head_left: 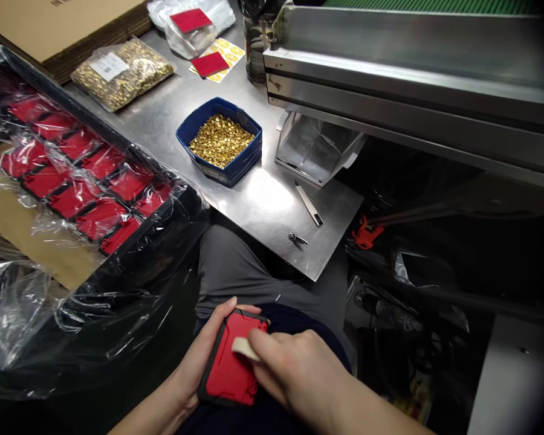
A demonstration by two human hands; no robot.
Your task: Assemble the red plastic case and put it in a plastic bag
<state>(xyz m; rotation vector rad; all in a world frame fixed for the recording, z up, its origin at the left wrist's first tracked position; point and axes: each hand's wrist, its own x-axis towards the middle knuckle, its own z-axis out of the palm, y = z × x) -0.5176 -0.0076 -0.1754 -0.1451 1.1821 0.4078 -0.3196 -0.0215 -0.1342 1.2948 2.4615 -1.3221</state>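
A red and black phone case (226, 374) lies tilted over my lap, its red back facing up. Wrapped round its left edge and underside, my left hand (202, 356) holds it, with some fingertips showing past the top edge. Over the case's right side, my right hand (299, 368) pinches a small cream-coloured pad or folded cloth (243, 347) between thumb and fingers. The pad is against or just above the red surface; its exact kind is unclear. My right hand hides the case's lower right edge in part.
A blue bin (229, 175) of small gold metal pieces stands on the metal table (263, 208), near a cutter knife (308, 202) and nail clippers (298, 238). Left, a plastic-lined box holds red cases (77, 199). A bag of gold pieces (131, 78) lies behind; a conveyor (390, 78) borders the right.
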